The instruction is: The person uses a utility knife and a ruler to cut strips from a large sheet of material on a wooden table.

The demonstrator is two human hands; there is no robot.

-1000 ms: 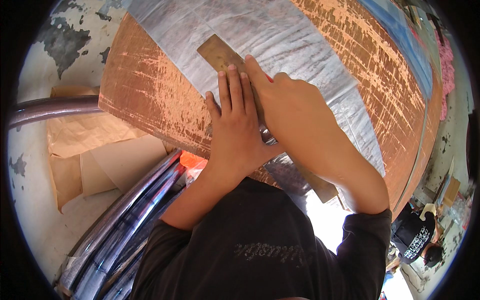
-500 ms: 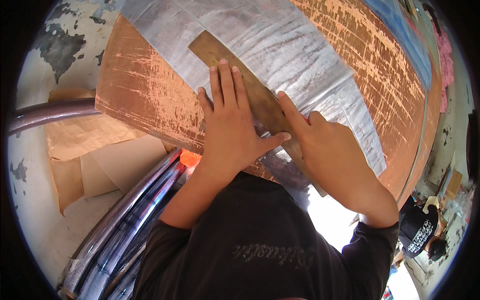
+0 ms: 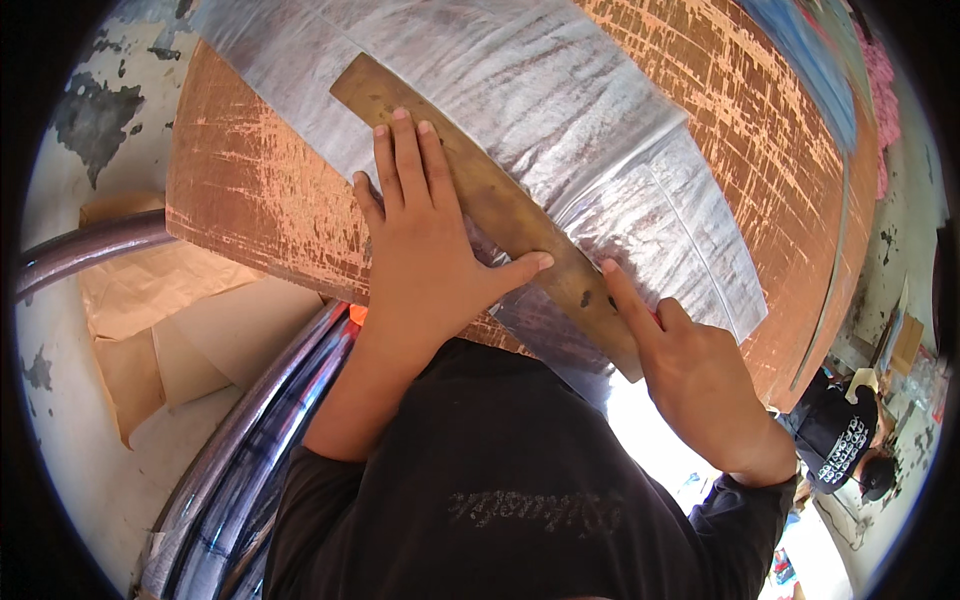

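A flat brown straightedge (image 3: 480,185) lies slanted across a shiny silver plastic sheet (image 3: 520,90). My left hand (image 3: 425,245) is spread on it, with fingertips on the upper part and the thumb reaching across lower down. Close to the straightedge's lower right end, my right hand (image 3: 695,370) is closed around a slim red tool (image 3: 657,319). Only a bit of red shows between the fingers; its tip is hidden. The right index finger points along the straightedge's right edge. Under the sheet is a scratched brown board (image 3: 270,170).
Shiny dark rolls (image 3: 235,450) stand at the lower left beside brown paper and cardboard (image 3: 220,335). Another roll (image 3: 95,240) juts out at the left. A person in a black shirt (image 3: 845,440) is bent over at the far right. Blue plastic (image 3: 810,70) hangs over the board's far right.
My right hand has slid along the straightedge toward me and to the right, uncovering more of its lower end. My left hand keeps its place on the straightedge; the whole view has shifted slightly.
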